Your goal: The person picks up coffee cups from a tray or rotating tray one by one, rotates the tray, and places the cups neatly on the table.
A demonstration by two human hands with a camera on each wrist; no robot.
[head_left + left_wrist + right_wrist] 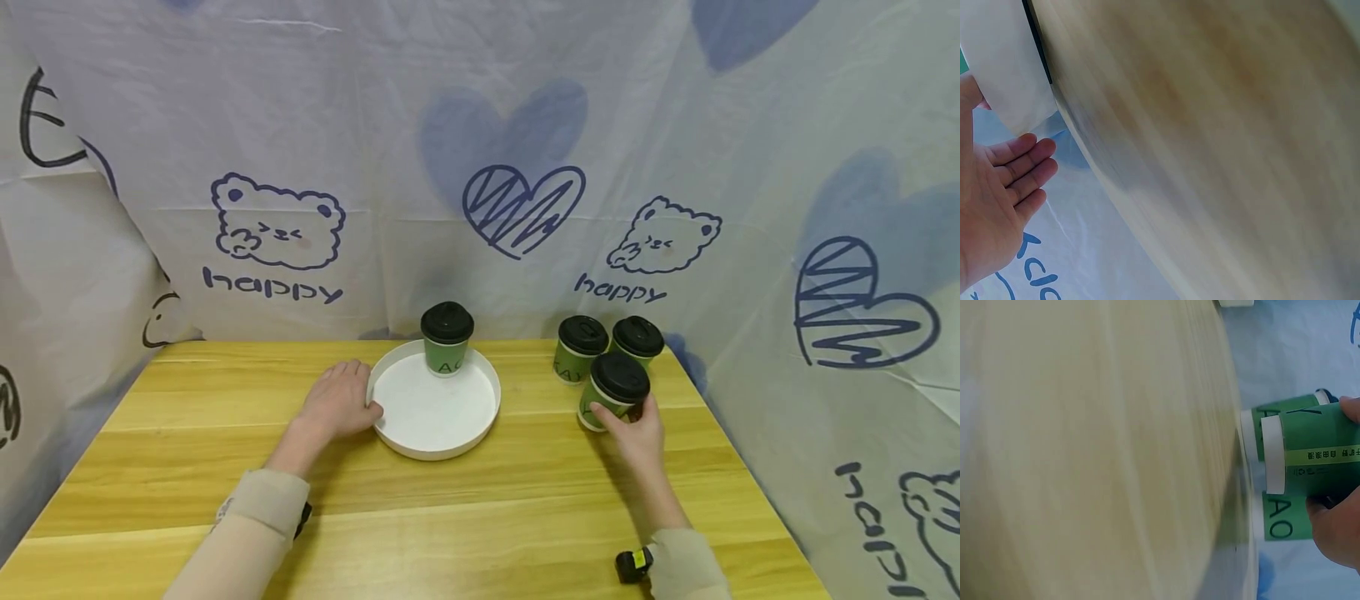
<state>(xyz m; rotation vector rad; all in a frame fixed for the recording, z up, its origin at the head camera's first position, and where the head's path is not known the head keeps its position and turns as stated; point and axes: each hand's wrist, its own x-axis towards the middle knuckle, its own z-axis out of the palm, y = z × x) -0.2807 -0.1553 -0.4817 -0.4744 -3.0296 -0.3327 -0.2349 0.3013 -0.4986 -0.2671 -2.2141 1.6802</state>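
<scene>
A white round tray (437, 417) lies on the table, with a lidded green paper coffee cup (447, 340) standing on its far part. My left hand (341, 402) holds the tray's left rim, thumb at the edge; in the left wrist view its fingers lie fairly straight beside the tray wall (1007, 62). On the right, my right hand (637, 433) grips another green coffee cup (606, 400) with a black lid. That cup tilts, its base (1274, 456) seemingly just off the table. Two similar cups, one at left (579, 350) and one at right (637, 337), stand right behind it.
The wooden table (450, 533) ends at a printed cloth (405, 167) hanging along its back. More cloth (862, 400) hangs down the right side. Bare wood (525, 442) lies between the tray and the cups.
</scene>
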